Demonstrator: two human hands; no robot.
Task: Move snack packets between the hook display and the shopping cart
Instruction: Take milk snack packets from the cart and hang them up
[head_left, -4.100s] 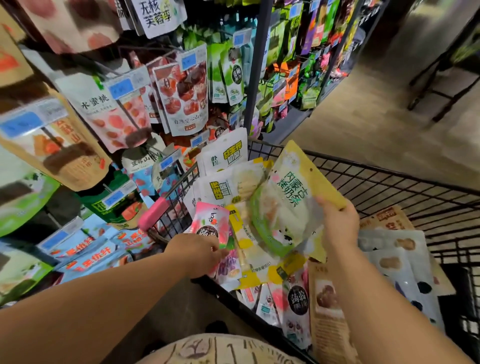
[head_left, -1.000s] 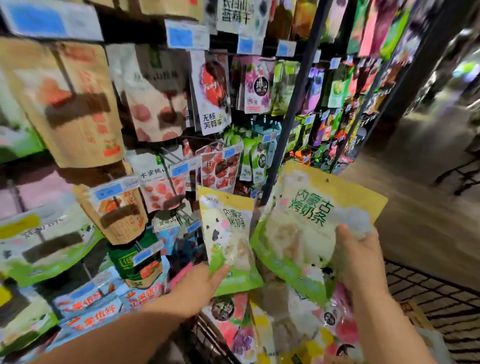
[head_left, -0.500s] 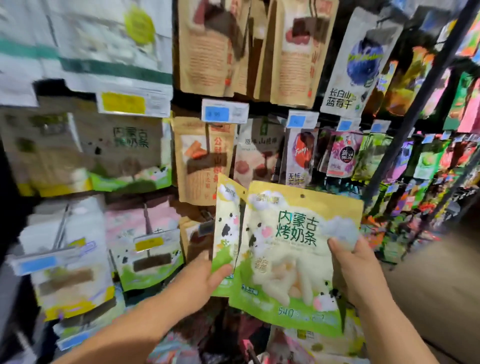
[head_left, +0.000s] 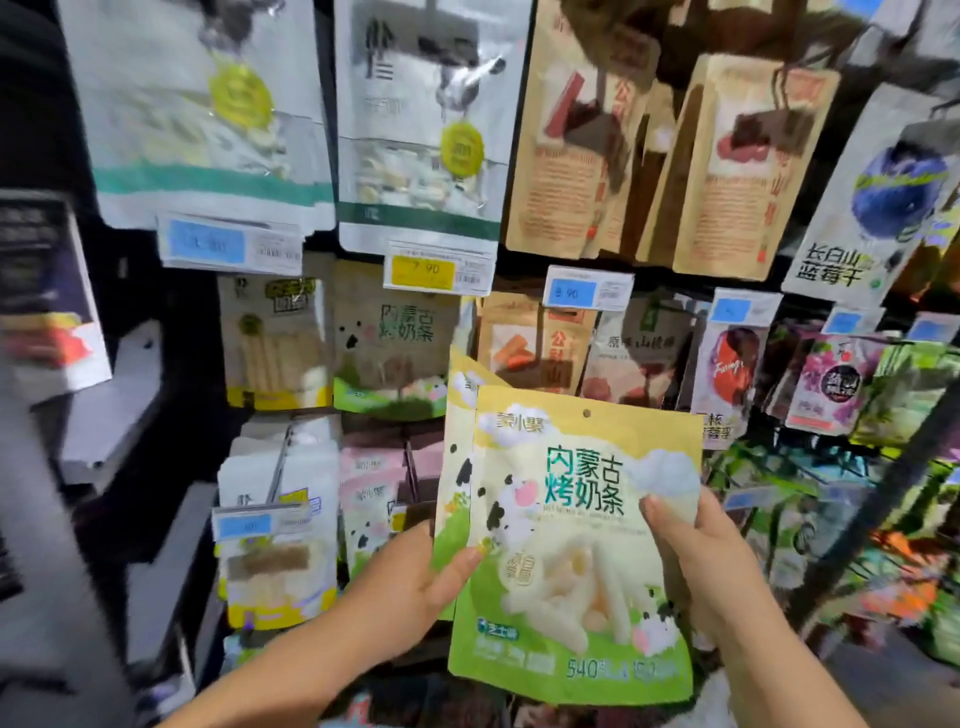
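I hold two yellow-and-green milk-stick packets upright in front of the hook display. My right hand (head_left: 696, 551) grips the right edge of the front packet (head_left: 576, 545), whose hang hole shows at its top. My left hand (head_left: 415, 577) pinches the lower left edge of the second packet (head_left: 454, 467), which sits half hidden behind the first. Matching packets (head_left: 395, 353) hang on a hook just above and left of them. The shopping cart is out of view.
The hook display (head_left: 467, 260) fills the view with hanging packets: white-green bags at the top, brown bags (head_left: 727, 156) top right, purple and blue fruit packets (head_left: 826, 384) right. Price tags (head_left: 436, 270) stick out on hook ends. A dark upright post (head_left: 883, 493) crosses at right.
My view swung from the cart up to the display. Both hands lifted the two packets from the cart and now hold them side by side, closer to the hooks.
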